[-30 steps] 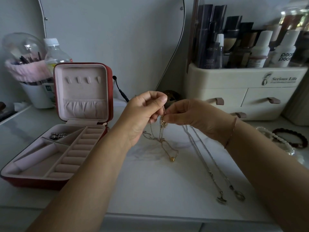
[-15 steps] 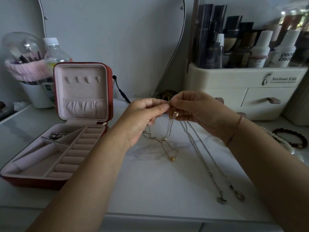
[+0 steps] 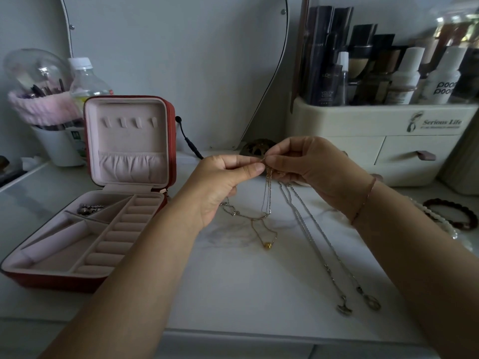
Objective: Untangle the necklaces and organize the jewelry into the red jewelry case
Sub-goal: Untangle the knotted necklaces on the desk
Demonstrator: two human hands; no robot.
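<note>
My left hand (image 3: 223, 180) and my right hand (image 3: 308, 164) meet above the table's middle, both pinching the top of the tangled necklaces (image 3: 268, 174). A gold chain with a small gold bead (image 3: 267, 245) hangs down and trails on the white tabletop. Two long silver chains (image 3: 311, 237) run toward the front right and end in pendants (image 3: 344, 308). The red jewelry case (image 3: 85, 278) stands open at the left, lid upright, with pink lining. One small silver piece (image 3: 89, 208) lies in a back compartment.
A cream drawer organizer (image 3: 375, 141) full of cosmetic bottles stands at the back right. A dark bead bracelet (image 3: 451, 213) and a pearl strand (image 3: 435, 216) lie at the right edge. A brush cup (image 3: 57, 141) and water bottle (image 3: 85, 81) stand behind the case.
Both hands have risen slightly and drawn together at the knot. The gold chain hangs straighter from my fingers than a second ago.
</note>
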